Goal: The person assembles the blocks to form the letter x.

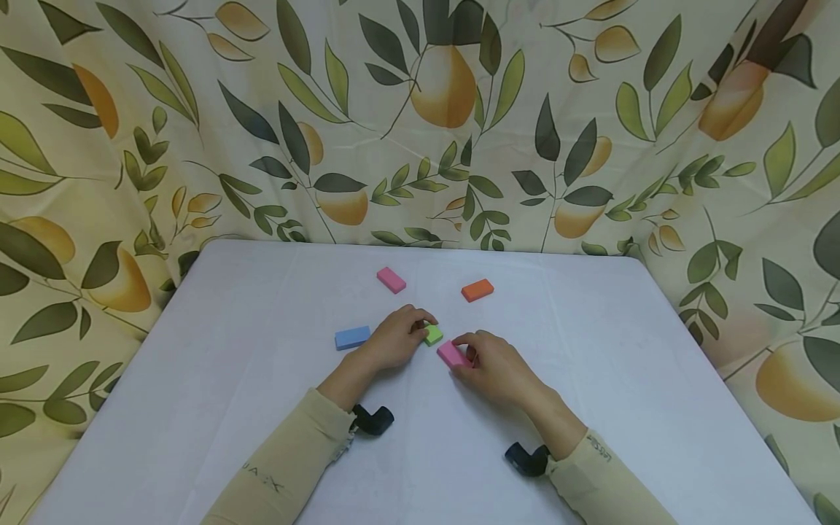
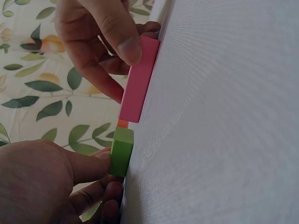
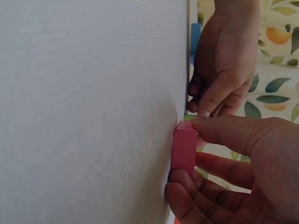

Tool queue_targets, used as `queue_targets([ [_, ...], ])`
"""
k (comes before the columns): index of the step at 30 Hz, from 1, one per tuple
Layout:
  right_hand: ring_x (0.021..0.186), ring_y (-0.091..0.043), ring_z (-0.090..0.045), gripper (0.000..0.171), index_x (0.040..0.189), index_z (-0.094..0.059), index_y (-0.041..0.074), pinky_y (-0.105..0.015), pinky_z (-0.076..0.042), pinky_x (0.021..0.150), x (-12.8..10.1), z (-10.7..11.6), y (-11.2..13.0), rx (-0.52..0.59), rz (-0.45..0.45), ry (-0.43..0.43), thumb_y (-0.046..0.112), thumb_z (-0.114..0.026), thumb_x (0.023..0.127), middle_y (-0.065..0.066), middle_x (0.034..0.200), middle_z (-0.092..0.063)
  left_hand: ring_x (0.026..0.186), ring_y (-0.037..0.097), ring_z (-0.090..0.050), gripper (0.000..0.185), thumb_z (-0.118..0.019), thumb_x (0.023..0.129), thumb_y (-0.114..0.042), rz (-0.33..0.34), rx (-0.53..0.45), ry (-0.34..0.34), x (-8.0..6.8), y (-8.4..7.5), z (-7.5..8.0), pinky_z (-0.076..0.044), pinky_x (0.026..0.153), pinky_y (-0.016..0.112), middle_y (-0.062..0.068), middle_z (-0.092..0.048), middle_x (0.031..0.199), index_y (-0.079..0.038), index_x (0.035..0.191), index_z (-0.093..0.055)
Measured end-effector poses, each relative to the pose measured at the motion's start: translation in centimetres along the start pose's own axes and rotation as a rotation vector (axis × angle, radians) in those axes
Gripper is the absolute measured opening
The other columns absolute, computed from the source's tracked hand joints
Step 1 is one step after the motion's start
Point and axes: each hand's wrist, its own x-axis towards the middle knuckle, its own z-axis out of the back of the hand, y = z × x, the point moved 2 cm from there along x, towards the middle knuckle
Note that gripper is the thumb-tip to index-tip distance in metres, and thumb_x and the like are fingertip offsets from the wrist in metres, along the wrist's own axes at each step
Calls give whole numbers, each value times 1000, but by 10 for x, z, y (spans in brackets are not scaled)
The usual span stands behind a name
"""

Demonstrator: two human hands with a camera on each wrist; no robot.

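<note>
My left hand (image 1: 396, 339) pinches a green block (image 1: 433, 335) between thumb and fingers, low on the white table. Just to its right my right hand (image 1: 495, 364) grips a pink block (image 1: 453, 354), thumb on the near side and fingers on the far side. In the left wrist view the green block (image 2: 121, 151) and the pink block (image 2: 140, 81) lie nearly end to end at the table surface. From the right wrist view the pink block (image 3: 185, 147) sits under my thumb, hiding most of the green block (image 3: 189, 117) behind it.
A blue block (image 1: 352, 337) lies left of my left hand. Farther back are a second pink block (image 1: 391, 280) and an orange block (image 1: 477, 290). The white table (image 1: 197, 408) ends at a curtain (image 1: 420, 182) printed with fruit and leaves.
</note>
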Motion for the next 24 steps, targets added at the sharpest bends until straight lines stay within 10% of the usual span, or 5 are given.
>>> queue_targets([
  [24, 78, -13, -54, 40, 122, -64, 15, -29, -47, 72, 3, -1, 0, -10, 7, -13, 26, -73, 85, 2, 90, -61, 93, 14, -52, 25, -52, 100, -19, -2, 1, 2, -1, -2, 1, -46, 85, 31, -4, -55, 100, -24, 121, -64],
])
